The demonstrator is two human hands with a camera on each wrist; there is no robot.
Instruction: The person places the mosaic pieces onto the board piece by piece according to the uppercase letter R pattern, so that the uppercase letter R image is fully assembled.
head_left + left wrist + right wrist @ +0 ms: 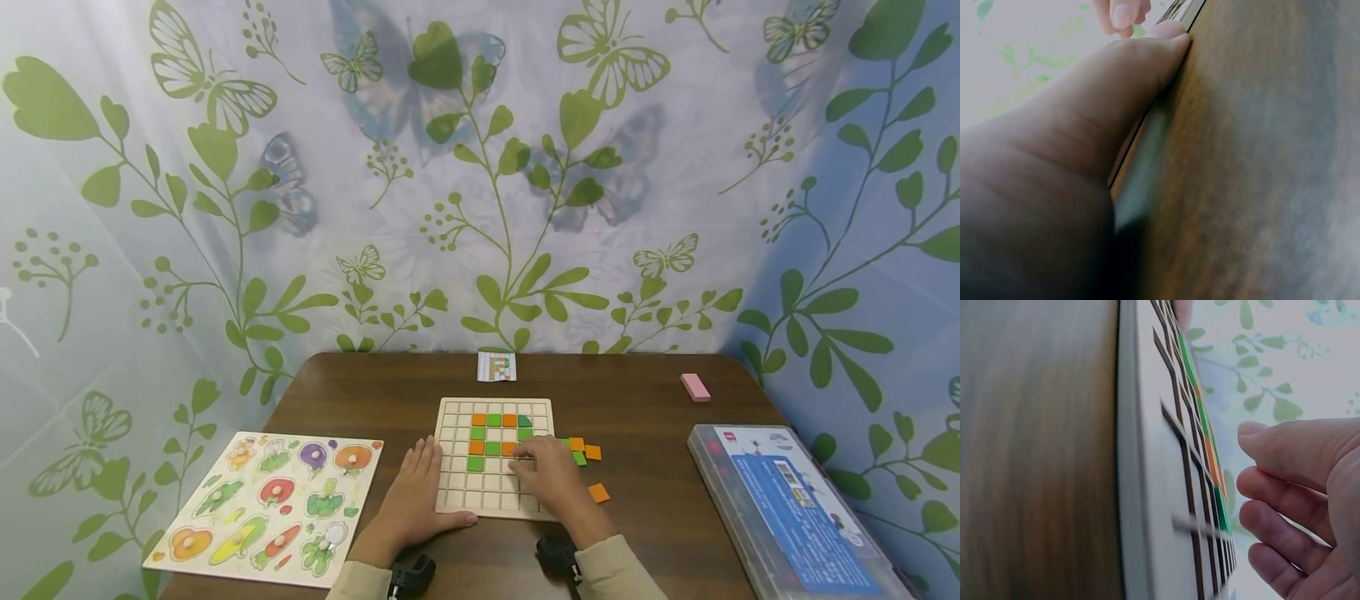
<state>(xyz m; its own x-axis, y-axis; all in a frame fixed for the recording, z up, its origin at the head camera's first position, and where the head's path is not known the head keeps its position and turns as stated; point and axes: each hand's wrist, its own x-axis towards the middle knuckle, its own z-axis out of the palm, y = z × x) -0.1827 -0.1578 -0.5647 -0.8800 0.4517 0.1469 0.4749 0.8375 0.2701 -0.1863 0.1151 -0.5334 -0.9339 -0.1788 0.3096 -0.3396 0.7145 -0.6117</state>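
Note:
A pale grid board (pixel 491 502) with raised lines lies mid-table. Orange and green square tiles (pixel 492 448) fill several of its cells in a pattern. At the upper right of that pattern is a darker green tile (pixel 524 422) with a rounded corner. My left hand (pixel 416 492) rests along the board's left side, fingers straight and thumb stretched along the near edge. Over the board's right half is my right hand (pixel 553 475), its fingertips right at an orange tile (pixel 509 448). In the right wrist view its fingers (pixel 1272 487) are loosely bent, with no tile showing between them.
Loose orange and green tiles (pixel 593 452) lie right of the board, one orange tile (pixel 598 493) nearer me. A small pattern card (pixel 497 367) is behind it. A vegetable puzzle board (pixel 262 500) lies left; a pink block (pixel 695 387) and a plastic case (pixel 795 508) are right.

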